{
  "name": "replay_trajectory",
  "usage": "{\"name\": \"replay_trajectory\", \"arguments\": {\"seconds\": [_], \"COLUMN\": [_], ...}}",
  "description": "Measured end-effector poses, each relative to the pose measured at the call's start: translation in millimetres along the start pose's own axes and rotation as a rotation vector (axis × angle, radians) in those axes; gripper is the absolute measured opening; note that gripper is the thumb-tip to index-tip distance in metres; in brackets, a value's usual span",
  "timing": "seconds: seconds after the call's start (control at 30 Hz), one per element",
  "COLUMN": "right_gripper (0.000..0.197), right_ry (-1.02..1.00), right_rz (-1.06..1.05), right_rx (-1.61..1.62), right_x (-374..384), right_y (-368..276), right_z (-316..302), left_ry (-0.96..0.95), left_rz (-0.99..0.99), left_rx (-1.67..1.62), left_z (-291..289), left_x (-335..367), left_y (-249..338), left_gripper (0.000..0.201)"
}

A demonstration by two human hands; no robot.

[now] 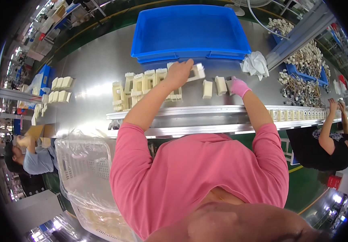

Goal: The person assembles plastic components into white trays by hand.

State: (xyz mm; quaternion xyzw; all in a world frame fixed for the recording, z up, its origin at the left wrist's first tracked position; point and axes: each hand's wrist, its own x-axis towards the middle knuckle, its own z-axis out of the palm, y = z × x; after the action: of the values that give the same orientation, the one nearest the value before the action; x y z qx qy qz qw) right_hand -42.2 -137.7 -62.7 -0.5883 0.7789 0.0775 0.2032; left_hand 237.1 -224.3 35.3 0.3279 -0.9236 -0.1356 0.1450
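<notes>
My bare left hand [179, 75] reaches over the steel table and pinches a cream plastic frame [198, 71] with an opening in its middle. Left of it and partly under my wrist, several similar cream frames [138, 83] stand in rows. My right hand [239, 86], in a pink glove, is closed around a cream plastic block [229, 85], mostly hidden by the fingers. Beside it to the left are two solid-looking cream blocks, one nearer my right hand [221, 85] and another block [207, 89] farther left.
Beyond my hands lies a large blue bin [190, 38]. A crumpled white cloth [255, 65] rests at its right corner. A metal rail [182, 117] crosses in front, carrying a row of cream pieces [295, 115] at right. Wired parts [303, 86] heap up far right. People work at both sides.
</notes>
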Motion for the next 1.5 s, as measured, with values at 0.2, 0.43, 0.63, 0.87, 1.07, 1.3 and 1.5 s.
{"name": "replay_trajectory", "arguments": {"seconds": [0.2, 0.43, 0.63, 0.87, 1.07, 1.3, 1.5], "right_gripper": [0.029, 0.024, 0.027, 0.042, 0.043, 0.042, 0.053], "right_ry": [0.133, 0.308, -0.003, 0.796, 0.697, 0.146, 0.882], "right_rz": [-0.065, -0.220, -0.172, -0.383, -0.392, -0.406, -0.685], "right_rx": [-0.041, 0.809, 1.114, 0.746, 0.690, 1.013, 0.480], "right_x": [10, -54, -107, -110, -116, -137, -135], "right_y": [17, -22, -74, -96, -95, -89, -64], "right_z": [20, -46, -63, -26, -39, -65, -76], "left_ry": [0.369, 0.157, -0.002, 0.103, 0.028, -0.133, -0.525], "left_rz": [-0.420, -0.565, -0.440, -0.261, -0.305, -0.377, -0.281], "left_rx": [-1.027, -1.456, -1.464, -1.395, -1.619, -1.638, -1.671], "left_z": [59, 81, 75, 87, 74, 65, 50], "left_x": [11, -3, -8, -9, -10, -15, -16], "left_y": [19, 44, 79, 67, 75, 78, 77], "left_gripper": [0.026, 0.031, 0.036, 0.037, 0.040, 0.039, 0.039]}}
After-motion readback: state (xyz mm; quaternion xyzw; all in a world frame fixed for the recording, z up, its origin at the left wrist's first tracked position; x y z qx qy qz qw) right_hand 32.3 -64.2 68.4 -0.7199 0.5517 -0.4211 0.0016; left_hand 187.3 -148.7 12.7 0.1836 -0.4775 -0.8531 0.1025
